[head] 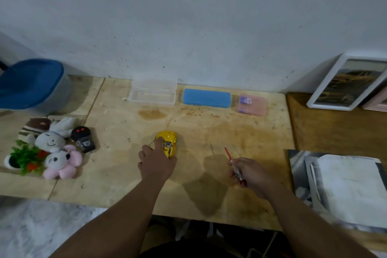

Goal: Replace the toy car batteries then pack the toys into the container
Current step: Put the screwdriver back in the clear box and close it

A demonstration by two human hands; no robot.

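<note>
The yellow toy car [167, 144] is seen near the middle of the wooden desk [209, 132], grasped by the left hand [156, 164], whose fingers curl over its roof. A red-tipped screwdriver [233, 163] is pinched in the right hand [252, 177], well apart from the car. The blue-lidded container [33, 85] stands at the far left, behind the plush toys [52, 148].

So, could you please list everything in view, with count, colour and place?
Yellow toy car: one, table centre, under left hand.
Red-tipped screwdriver: one, in right hand.
Clear plastic case: one, open, by wall.
Blue case: one, closed, right of it.
Pink box: one, further right.
Black remote: one, table left.
Plush toys: several, white, pink, brown, far left.
Blue-lidded container: one, back left.
Left hand: on car.
Right hand: holds screwdriver.
</note>
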